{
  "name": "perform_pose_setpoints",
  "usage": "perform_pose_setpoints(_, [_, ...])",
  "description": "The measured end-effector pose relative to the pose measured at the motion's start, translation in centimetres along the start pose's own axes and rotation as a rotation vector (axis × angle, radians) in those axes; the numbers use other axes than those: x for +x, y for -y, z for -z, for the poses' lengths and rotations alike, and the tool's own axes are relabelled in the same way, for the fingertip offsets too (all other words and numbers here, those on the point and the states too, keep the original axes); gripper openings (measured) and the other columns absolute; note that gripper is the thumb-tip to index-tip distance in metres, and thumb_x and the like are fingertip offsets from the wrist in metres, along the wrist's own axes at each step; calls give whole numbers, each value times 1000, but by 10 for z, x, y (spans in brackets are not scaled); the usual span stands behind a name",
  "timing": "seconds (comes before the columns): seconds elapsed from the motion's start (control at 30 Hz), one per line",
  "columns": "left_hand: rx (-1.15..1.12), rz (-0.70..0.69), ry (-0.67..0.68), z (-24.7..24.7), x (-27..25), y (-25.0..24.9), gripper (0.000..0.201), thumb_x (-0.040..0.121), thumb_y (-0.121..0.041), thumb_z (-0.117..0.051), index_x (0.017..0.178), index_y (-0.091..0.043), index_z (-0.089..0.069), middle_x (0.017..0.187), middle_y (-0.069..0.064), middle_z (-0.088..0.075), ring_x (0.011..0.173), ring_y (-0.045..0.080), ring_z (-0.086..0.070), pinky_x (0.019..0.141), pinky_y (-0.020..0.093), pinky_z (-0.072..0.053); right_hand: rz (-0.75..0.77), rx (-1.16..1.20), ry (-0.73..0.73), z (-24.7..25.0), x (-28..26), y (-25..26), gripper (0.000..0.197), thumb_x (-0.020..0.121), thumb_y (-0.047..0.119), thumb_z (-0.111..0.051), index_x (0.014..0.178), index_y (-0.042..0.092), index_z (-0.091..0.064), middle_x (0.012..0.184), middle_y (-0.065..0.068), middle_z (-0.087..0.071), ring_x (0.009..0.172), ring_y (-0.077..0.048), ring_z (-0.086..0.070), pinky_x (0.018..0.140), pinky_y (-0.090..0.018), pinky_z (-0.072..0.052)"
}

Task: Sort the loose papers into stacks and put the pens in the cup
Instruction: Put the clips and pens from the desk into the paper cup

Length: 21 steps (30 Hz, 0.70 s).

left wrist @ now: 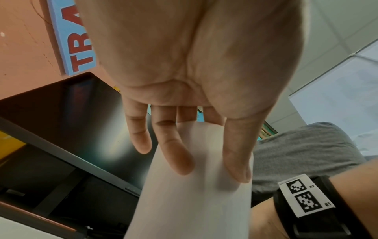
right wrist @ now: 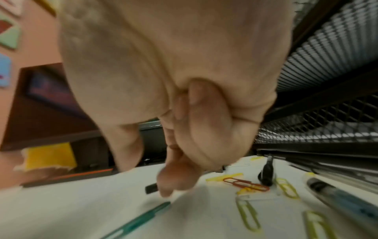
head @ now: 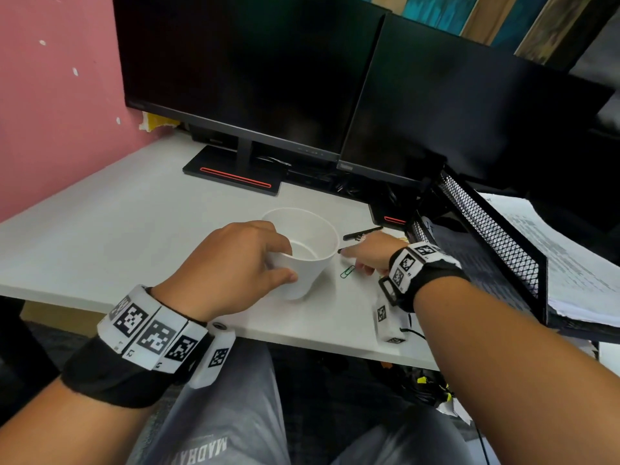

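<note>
While my left hand [head: 231, 263] grips the white cup [head: 307, 253] from the side, fingers and thumb curled round its wall, the cup stands upright on the pale bench [head: 117, 223] near the front edge. My right hand [head: 370, 251] reaches just past the cup to its right, low over the bench, with the fingers bent down at a dark pen [right wrist: 151, 188]; the blur hides whether they have closed on it, so I cannot tell its grip. A second black pen [head: 362, 233] lies on the bench just beyond that hand, and a green paper clip [head: 347, 271] lies between the cup and my fingers. From the right wrist I see more scattered on the white surface: yellow paper clips [right wrist: 248, 214], a red one [right wrist: 245, 184], a teal pen [right wrist: 141, 220] and a clear pen with a blue core [right wrist: 343, 200]. To my right stands a black mesh paper tray [head: 496, 236] with a stack of printed papers [head: 570, 260] lying on its upper tier. Two dark monitors [head: 248, 68] fill the back of the bench, the left one on a stand with a red stripe [head: 235, 177]. A pink wall [head: 57, 95] closes off the left side, and the left wrist view shows a blue sign with red letters [left wrist: 73, 40] on it. Both wrists wear black bands with printed black-and-white markers [head: 151, 333].
</note>
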<state>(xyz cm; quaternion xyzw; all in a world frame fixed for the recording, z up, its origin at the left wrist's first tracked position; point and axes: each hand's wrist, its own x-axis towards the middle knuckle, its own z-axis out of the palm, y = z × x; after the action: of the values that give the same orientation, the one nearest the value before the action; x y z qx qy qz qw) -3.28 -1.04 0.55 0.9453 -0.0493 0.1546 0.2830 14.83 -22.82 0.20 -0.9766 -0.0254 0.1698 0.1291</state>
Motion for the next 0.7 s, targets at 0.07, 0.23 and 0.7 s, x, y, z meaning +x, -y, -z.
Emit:
perform_pose_setpoints(0.07, [-5, -6, 5, 0, -1, -2, 27, 85, -45, -79, 108, -31, -77, 96, -14, -63, 79, 8, -59, 72, 28, -44, 25, -156, -4, -8, 0, 4, 38, 84, 48, -77, 84, 11, -70, 88, -4, -77, 70, -19, -67, 59, -26, -47])
perform_pose_setpoints(0.23, [-14, -18, -6, -2, -3, -6, 26, 85, -44, -79, 106, -30, -78, 94, -15, -62, 76, 6, -58, 72, 27, -45, 70, -278, 23, -17, 5, 19, 23, 78, 29, -79, 86, 10, -69, 86, -3, -73, 79, -24, -71, 67, -27, -53])
perform_pose_setpoints(0.7, [3, -15, 8, -5, -1, -4, 27, 85, -46, -79, 107, -30, -77, 95, -14, -62, 76, 7, -56, 72, 27, -43, 225, -188, -40, -19, -6, 20, 18, 81, 10, -82, 90, 13, -66, 86, -2, -67, 86, -26, -63, 78, -32, -49])
